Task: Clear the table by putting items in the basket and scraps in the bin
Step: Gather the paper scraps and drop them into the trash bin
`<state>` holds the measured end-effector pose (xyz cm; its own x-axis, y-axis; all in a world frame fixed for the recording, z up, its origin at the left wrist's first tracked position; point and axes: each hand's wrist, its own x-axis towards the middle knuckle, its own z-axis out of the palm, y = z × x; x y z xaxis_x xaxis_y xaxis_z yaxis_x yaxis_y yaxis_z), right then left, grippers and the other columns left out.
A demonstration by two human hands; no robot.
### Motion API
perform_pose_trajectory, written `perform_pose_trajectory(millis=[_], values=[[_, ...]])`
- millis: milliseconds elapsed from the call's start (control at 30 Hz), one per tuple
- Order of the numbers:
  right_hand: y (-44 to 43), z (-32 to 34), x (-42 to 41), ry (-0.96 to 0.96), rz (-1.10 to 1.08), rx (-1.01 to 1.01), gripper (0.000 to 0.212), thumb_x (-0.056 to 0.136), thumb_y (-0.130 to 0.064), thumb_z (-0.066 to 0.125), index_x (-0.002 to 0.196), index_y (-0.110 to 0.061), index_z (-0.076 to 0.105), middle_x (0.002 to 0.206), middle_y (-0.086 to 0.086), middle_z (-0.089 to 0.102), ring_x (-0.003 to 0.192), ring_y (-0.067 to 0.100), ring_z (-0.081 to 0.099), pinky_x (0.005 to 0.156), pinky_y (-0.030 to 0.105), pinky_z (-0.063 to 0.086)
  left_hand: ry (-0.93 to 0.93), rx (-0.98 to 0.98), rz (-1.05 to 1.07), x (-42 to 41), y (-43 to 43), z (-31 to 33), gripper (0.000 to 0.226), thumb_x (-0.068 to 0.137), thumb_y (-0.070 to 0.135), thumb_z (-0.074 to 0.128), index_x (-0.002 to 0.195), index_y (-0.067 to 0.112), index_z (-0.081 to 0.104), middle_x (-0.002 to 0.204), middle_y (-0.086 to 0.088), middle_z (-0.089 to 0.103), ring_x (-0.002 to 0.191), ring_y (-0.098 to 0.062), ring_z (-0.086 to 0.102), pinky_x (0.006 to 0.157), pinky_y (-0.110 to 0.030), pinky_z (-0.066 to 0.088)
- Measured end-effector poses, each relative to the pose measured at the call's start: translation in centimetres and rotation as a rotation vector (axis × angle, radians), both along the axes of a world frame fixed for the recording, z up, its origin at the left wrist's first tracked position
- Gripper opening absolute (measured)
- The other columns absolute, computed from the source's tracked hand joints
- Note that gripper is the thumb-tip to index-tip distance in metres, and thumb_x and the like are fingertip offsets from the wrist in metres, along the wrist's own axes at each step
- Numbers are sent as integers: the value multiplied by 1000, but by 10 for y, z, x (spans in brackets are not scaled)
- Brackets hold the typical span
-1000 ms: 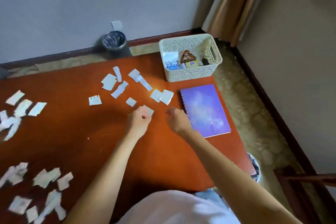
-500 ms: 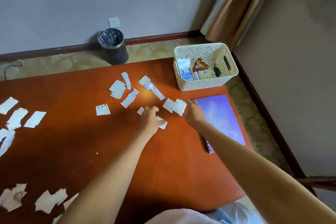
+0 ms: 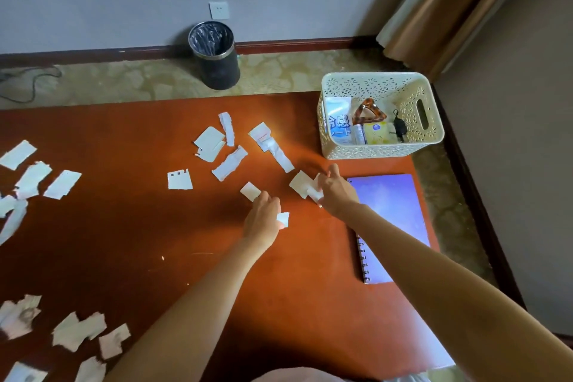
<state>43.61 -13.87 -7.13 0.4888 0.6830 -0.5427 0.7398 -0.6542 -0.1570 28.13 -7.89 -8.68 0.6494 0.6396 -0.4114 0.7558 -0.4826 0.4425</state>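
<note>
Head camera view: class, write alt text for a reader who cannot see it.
Two hands gather torn paper scraps from an orange-brown table: left hand and right hand each pinch a piece. A white basket and a purple notebook sit at its right; a black bin stands on the floor beyond.

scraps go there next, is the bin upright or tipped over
Upright: the bin stands on its base with its open rim facing up.
</note>
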Motion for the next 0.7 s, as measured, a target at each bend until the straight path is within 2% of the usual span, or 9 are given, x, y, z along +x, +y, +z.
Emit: perform_pose_trajectory(millis=[100, 167, 233, 333, 400, 500, 600, 700], values=[[-1, -3, 2, 59, -106, 28, 48, 81, -6, 68, 121, -1, 42, 128, 19, 41, 104, 41, 58, 82, 45, 51, -64, -63, 131, -5, 6, 1, 18, 89, 13, 60, 106, 5, 58, 115, -12, 62, 106, -24, 60, 79, -24, 51], [-2, -6, 2, 109, -197, 87, 52, 78, -2, 69, 119, -1, 38, 121, 22, 50, 105, 41, 57, 79, 45, 49, -98, -79, 225, -10, 14, 4, 20, 89, 13, 60, 106, 2, 59, 113, -15, 65, 105, -27, 62, 77, -26, 51], [-1, -6, 0, 154, -244, 135, 43, 79, -1, 64, 116, -2, 41, 114, 24, 57, 101, 41, 57, 68, 37, 44, -144, -84, 329, -14, 25, 9, 25, 87, 10, 63, 108, 0, 56, 115, -17, 63, 110, -31, 60, 79, -28, 50], [6, -2, -1, 244, -238, 168, 18, 78, -7, 66, 93, -6, 57, 111, 24, 63, 95, 35, 59, 59, 26, 37, -181, -105, 436, -15, 44, 16, 42, 81, 6, 69, 116, -1, 46, 121, -22, 59, 114, -35, 57, 87, -33, 51], [14, 0, -2, 279, -210, 166, 28, 76, -10, 70, 101, 0, 58, 112, 22, 63, 101, 35, 60, 64, 27, 39, -155, -126, 431, -11, 53, 17, 56, 80, 6, 71, 125, 0, 38, 126, -24, 54, 116, -36, 55, 90, -34, 50], [24, -1, -2, 271, -169, 116, 54, 75, -12, 75, 118, -2, 43, 121, 21, 60, 110, 38, 59, 81, 37, 49, -99, -164, 383, -5, 61, 13, 69, 78, 5, 72, 133, 2, 31, 135, -23, 47, 123, -36, 50, 96, -37, 48], [30, -2, 0, 231, -153, 56, 63, 75, -12, 76, 122, -5, 34, 122, 21, 59, 111, 40, 59, 87, 41, 49, -59, -144, 336, -3, 61, 7, 56, 79, 7, 72, 126, 0, 42, 134, -20, 49, 123, -32, 49, 94, -33, 48], [35, -1, 1, 232, -149, 34, 58, 75, -10, 75, 122, -6, 42, 119, 21, 61, 109, 37, 60, 84, 38, 50, -45, -97, 315, -4, 61, 4, 37, 80, 8, 71, 110, 1, 52, 121, -18, 55, 111, -29, 55, 83, -30, 50]])
